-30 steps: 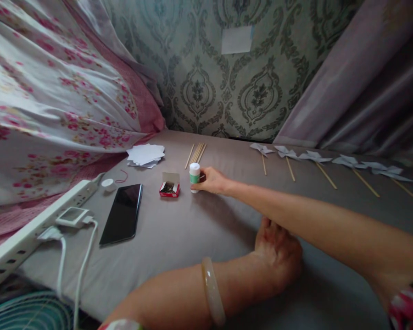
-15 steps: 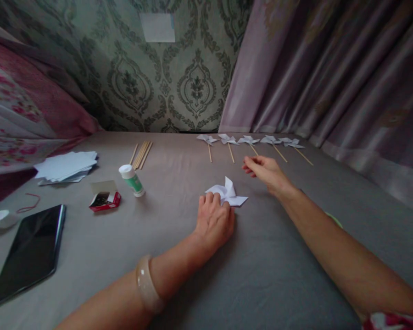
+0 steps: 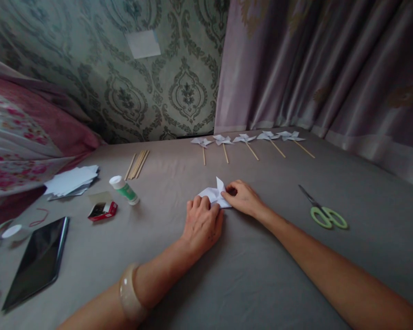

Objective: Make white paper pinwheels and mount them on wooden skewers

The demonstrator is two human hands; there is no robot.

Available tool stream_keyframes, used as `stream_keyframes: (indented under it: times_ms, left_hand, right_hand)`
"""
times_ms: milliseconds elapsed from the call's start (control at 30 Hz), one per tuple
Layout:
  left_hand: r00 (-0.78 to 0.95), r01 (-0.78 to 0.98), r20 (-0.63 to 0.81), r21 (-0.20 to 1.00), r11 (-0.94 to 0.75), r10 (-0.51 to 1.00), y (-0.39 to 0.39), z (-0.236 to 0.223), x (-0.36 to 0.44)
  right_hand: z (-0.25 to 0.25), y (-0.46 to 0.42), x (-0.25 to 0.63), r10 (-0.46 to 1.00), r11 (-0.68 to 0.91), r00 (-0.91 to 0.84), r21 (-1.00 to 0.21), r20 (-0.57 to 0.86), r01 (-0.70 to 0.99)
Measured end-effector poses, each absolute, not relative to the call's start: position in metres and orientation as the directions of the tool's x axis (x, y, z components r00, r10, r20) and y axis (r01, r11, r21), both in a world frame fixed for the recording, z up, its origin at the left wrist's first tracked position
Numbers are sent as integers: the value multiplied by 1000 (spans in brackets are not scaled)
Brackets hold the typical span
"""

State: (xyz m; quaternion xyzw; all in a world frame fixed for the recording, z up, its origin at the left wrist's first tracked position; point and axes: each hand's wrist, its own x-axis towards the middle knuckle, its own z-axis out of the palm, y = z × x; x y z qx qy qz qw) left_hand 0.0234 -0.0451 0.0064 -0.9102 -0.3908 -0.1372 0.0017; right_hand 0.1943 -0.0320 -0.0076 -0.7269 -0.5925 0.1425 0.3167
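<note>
Left hand (image 3: 202, 224) rests fingers on folded white paper (image 3: 211, 193), can't tell if gripping; right hand (image 3: 242, 198) pinches its right side. Paper lies on grey sheet (image 3: 261, 266), between white-capped tube (image 3: 125, 190) and green-handled scissors (image 3: 320, 217).

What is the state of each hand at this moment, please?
Left hand: rests on the folded white paper; whether it grips cannot be told.
Right hand: touches that paper's right part; pinch cannot be told.

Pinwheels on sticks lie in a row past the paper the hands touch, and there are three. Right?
Not three: the head view shows five pinwheels on sticks. They do lie in a row past the paper that the left hand and right hand touch.
</note>
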Motion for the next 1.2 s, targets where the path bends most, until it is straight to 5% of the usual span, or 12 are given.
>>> stream_keyframes:
  times_ms: [733, 933, 1067, 1200]
  left_hand:
    - [663, 671, 314, 154, -725, 680, -44, 0, 24]
    - [346, 603, 517, 516, -608, 783, -31, 25, 18]
    - [404, 407, 122, 864, -298, 907, -20, 42, 16]
    - [554, 260, -186, 965, 43, 811, -19, 42, 20]
  right_hand:
    - [-8, -34, 187, 971, -92, 239, -917, 4, 389]
    - [14, -49, 195, 968, -179, 195, -980, -158, 91]
    - [29, -64, 200, 975, -192, 133, -977, -178, 94]
    - [39, -74, 199, 983, -167, 98, -976, -154, 142]
